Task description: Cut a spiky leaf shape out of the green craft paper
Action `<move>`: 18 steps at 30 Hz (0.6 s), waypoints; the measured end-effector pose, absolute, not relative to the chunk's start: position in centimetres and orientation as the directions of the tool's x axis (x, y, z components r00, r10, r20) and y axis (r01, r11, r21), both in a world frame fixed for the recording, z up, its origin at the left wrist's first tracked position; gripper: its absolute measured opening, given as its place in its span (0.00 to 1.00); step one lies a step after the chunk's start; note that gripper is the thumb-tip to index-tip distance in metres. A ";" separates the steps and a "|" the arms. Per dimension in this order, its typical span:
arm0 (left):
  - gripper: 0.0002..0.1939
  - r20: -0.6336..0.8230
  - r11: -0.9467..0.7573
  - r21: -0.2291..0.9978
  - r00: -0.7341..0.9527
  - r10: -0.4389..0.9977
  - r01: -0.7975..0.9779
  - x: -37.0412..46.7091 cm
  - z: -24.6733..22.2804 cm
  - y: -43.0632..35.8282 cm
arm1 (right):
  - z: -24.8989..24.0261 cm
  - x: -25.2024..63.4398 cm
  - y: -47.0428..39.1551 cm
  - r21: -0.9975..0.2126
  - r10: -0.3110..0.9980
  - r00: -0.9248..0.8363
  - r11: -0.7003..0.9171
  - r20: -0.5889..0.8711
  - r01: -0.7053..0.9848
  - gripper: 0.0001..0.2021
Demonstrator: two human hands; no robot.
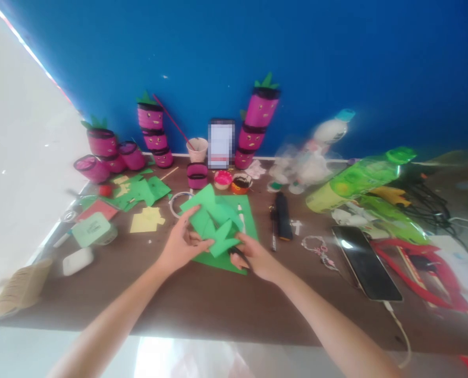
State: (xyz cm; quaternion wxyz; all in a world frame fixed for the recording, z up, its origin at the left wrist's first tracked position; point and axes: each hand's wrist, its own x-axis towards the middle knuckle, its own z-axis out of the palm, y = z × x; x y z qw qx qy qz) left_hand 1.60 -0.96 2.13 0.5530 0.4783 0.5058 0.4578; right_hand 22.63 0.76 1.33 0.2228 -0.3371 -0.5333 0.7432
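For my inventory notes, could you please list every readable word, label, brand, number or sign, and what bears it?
No text can be read.
Green-capped bottle: label too blurred.
Pale green box: marks too small.
Upright phone: screen pixelated.

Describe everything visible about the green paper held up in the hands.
The green paper looks thin and matte, with bent, overlapping flaps and pointed, leaf-like tips at its lower right. The left hand holds it tilted above a flat green sheet. The right hand, holding a black object, is beside the tips; contact there is unclear.
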 end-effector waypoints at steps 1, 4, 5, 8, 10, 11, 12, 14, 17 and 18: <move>0.47 -0.121 0.123 0.992 0.077 0.990 -0.026 1.5 2.1 -1.0 | 1.4 22.7 0.8 -0.943 0.689 -0.675 -0.332 -0.264 0.030 0.21; 0.48 -0.122 0.126 0.991 0.110 0.986 -0.031 1.2 2.1 -0.8 | 1.5 22.8 0.9 -0.944 0.683 -0.683 -0.329 -0.258 0.028 0.22; 0.49 -0.123 0.128 0.991 0.121 0.985 -0.029 1.1 2.1 -0.8 | 1.5 22.8 0.9 -0.944 0.680 -0.687 -0.327 -0.256 0.028 0.22; 0.49 -0.126 0.129 0.991 0.147 0.981 -0.016 0.6 2.2 -0.6 | 1.4 23.1 1.2 -0.942 0.669 -0.695 -0.333 -0.263 0.036 0.23; 0.49 -0.129 0.132 0.991 0.166 0.978 -0.007 0.3 2.3 -0.5 | 1.4 23.3 1.5 -0.940 0.660 -0.702 -0.338 -0.268 0.040 0.23; 0.48 -0.132 0.135 0.991 0.178 0.975 -0.004 0.2 2.3 -0.4 | 1.4 23.4 1.6 -0.939 0.652 -0.710 -0.341 -0.268 0.041 0.23; 0.48 -0.136 0.138 0.990 0.190 0.972 -0.001 0.1 2.4 -0.4 | 1.5 23.6 1.8 -0.938 0.641 -0.720 -0.343 -0.266 0.041 0.23; 0.48 -0.143 0.146 0.989 0.218 0.965 0.003 0.0 2.5 -0.4 | 1.6 23.8 2.0 -0.936 0.626 -0.734 -0.349 -0.262 0.036 0.23; 0.47 -0.158 0.163 0.987 0.279 0.947 0.003 -0.1 2.7 -0.4 | 1.8 24.1 2.2 -0.930 0.623 -0.739 -0.367 -0.256 0.013 0.24; 0.47 -0.165 0.172 0.985 0.300 0.940 0.002 0.0 2.7 -0.5 | 1.9 24.2 2.2 -0.928 0.624 -0.738 -0.372 -0.255 0.006 0.24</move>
